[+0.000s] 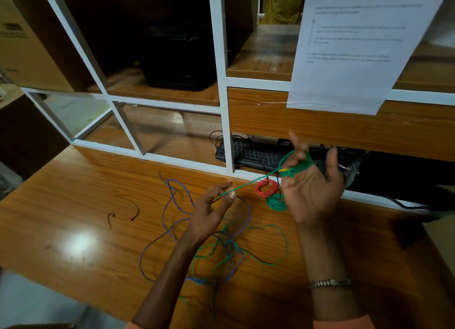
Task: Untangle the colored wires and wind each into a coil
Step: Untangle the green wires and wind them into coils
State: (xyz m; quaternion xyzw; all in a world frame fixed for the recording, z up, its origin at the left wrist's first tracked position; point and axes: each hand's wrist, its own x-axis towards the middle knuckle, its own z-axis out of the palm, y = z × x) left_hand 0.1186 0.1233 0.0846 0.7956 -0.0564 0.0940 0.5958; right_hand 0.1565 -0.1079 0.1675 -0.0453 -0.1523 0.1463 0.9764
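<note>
My right hand (310, 180) is raised palm-up with the green wire (248, 182) looped around its fingers, while my left hand (211, 209) pinches the taut run at about eight o'clock from it, feeding from the loose green-and-blue tangle (221, 249) on the wooden table (73, 217) at six o'clock. If I pull too fast, the tangle may knot tighter or the loops may slide off my fingers. The finished red coil (266, 187) and green coil (275, 202) sit partly behind my right hand, and I cannot make out how many turns are wound.
</note>
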